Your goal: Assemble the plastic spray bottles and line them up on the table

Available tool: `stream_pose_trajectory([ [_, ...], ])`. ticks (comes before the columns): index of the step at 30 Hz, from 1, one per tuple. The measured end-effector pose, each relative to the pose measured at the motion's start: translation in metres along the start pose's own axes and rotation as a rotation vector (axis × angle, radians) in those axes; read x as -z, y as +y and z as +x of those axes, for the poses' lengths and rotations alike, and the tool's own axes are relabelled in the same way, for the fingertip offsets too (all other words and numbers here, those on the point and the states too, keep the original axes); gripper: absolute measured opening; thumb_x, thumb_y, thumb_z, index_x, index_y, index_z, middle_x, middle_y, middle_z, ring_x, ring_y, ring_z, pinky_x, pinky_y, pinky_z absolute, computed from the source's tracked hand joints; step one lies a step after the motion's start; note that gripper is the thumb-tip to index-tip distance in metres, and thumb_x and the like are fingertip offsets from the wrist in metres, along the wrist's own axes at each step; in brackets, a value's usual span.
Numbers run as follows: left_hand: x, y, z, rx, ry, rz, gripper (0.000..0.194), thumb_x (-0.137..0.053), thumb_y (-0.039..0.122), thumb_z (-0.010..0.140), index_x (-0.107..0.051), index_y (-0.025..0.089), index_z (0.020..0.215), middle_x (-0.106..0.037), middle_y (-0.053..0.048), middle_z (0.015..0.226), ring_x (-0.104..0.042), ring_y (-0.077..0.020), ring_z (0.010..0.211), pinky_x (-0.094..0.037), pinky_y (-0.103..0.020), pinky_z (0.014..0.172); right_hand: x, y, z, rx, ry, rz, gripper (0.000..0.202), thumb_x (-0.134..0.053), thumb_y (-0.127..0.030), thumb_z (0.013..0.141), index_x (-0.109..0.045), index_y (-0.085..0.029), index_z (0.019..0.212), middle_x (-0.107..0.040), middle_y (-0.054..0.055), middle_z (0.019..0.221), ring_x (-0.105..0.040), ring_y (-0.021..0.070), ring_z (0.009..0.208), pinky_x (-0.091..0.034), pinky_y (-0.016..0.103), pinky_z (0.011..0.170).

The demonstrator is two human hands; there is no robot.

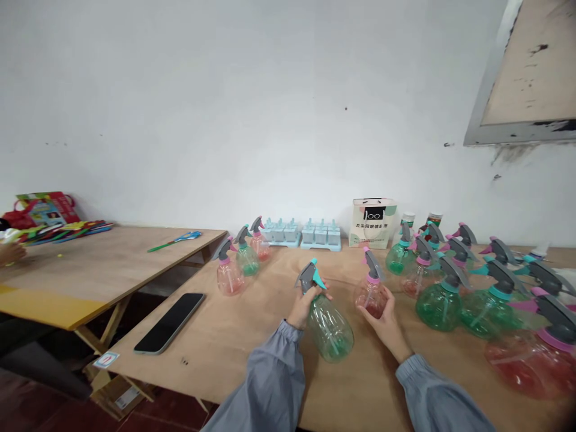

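My left hand [302, 306] is closed around the neck of a green spray bottle [330, 330] with a grey and teal trigger head. The bottle tilts, its base toward the lower right. To the right, my right hand [386, 318] grips the body of a pink spray bottle [369, 295] with a grey and pink head, nearly upright. Further left on the table stand a pink spray bottle [229, 276], a green one [247, 259] and another pink one [261, 246]. Several more green and pink spray bottles [438, 307] crowd the right side.
A phone [170, 323] lies on the wooden table [216, 354] at the left. Pale blue popsicle moulds [321, 237] and a paper bag [371, 225] stand along the wall. On the second table [112, 264] are colourful flat items [67, 233]; another person's hand [11, 253] shows there.
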State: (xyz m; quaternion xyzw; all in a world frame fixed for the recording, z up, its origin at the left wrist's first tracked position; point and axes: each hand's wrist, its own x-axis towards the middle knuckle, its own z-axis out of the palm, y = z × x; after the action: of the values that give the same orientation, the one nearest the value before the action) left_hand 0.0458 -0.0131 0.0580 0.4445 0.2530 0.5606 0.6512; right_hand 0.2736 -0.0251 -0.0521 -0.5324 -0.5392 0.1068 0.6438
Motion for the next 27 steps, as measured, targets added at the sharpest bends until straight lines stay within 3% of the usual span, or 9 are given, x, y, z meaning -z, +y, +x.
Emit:
stream_pose_trajectory([
  [2,-0.001,0.001,-0.001,-0.014,-0.027,0.029,0.042,-0.081,0.039,0.056,-0.066,0.014,0.087,-0.075,-0.009,0.093,-0.069,-0.0185,0.064,-0.05,-0.03,0.065,0.0,0.001,0.0,-0.005,0.001,-0.007,0.098,-0.075,-0.064,0.069,-0.028,-0.018,0.142,-0.042,0.023,0.145,-0.051,0.0344,0.13,-0.043,0.055,0.108],
  [7,-0.006,0.007,-0.005,-0.098,-0.104,0.039,0.051,-0.079,0.037,0.062,-0.067,0.017,0.107,-0.071,-0.012,0.118,-0.069,-0.0158,0.063,-0.052,-0.031,0.066,0.001,-0.001,0.0,-0.017,-0.007,-0.015,0.097,-0.074,-0.063,0.07,-0.028,-0.018,0.142,-0.043,0.023,0.143,-0.051,0.0346,0.129,-0.041,0.056,0.108],
  [14,-0.003,0.004,-0.005,-0.058,-0.001,0.098,0.041,-0.082,0.044,0.056,-0.066,0.015,0.081,-0.073,-0.007,0.082,-0.067,-0.018,0.059,-0.05,-0.031,0.064,0.0,-0.001,0.0,-0.015,-0.016,0.011,0.096,-0.076,-0.062,0.07,-0.028,-0.018,0.141,-0.045,0.023,0.141,-0.051,0.0342,0.129,-0.041,0.056,0.108],
  [17,-0.001,0.018,-0.011,-0.093,-0.054,0.258,0.042,-0.083,0.041,0.059,-0.069,0.016,0.089,-0.074,-0.009,0.092,-0.069,-0.0204,0.066,-0.053,-0.035,0.069,-0.001,0.001,0.001,-0.01,-0.021,0.022,0.096,-0.076,-0.062,0.069,-0.029,-0.018,0.14,-0.044,0.023,0.142,-0.052,0.0344,0.128,-0.043,0.056,0.107],
  [19,0.006,0.036,-0.017,-0.17,-0.074,0.37,0.046,-0.082,0.04,0.062,-0.071,0.019,0.101,-0.073,-0.01,0.106,-0.071,-0.0244,0.082,-0.055,-0.038,0.08,-0.001,0.002,0.001,-0.001,-0.019,0.022,0.096,-0.076,-0.062,0.069,-0.028,-0.018,0.14,-0.043,0.024,0.143,-0.052,0.0346,0.129,-0.043,0.056,0.107],
  [22,0.037,0.071,-0.029,-0.276,0.079,0.581,0.045,-0.081,0.04,0.066,-0.072,0.023,0.106,-0.074,-0.009,0.11,-0.068,-0.0297,0.106,-0.052,-0.041,0.095,-0.002,0.002,0.001,0.005,-0.021,0.018,0.097,-0.076,-0.063,0.069,-0.029,-0.018,0.141,-0.045,0.023,0.142,-0.052,0.0348,0.128,-0.045,0.056,0.105],
  [27,0.132,0.121,-0.052,-0.411,0.602,0.916,0.041,-0.077,0.046,0.064,-0.072,0.021,0.097,-0.075,-0.007,0.098,-0.065,-0.0331,0.107,-0.049,-0.046,0.1,-0.001,-0.003,0.001,-0.001,-0.022,-0.002,0.098,-0.076,-0.067,0.066,-0.032,-0.019,0.14,-0.05,0.022,0.138,-0.054,0.0359,0.126,-0.044,0.058,0.105],
])
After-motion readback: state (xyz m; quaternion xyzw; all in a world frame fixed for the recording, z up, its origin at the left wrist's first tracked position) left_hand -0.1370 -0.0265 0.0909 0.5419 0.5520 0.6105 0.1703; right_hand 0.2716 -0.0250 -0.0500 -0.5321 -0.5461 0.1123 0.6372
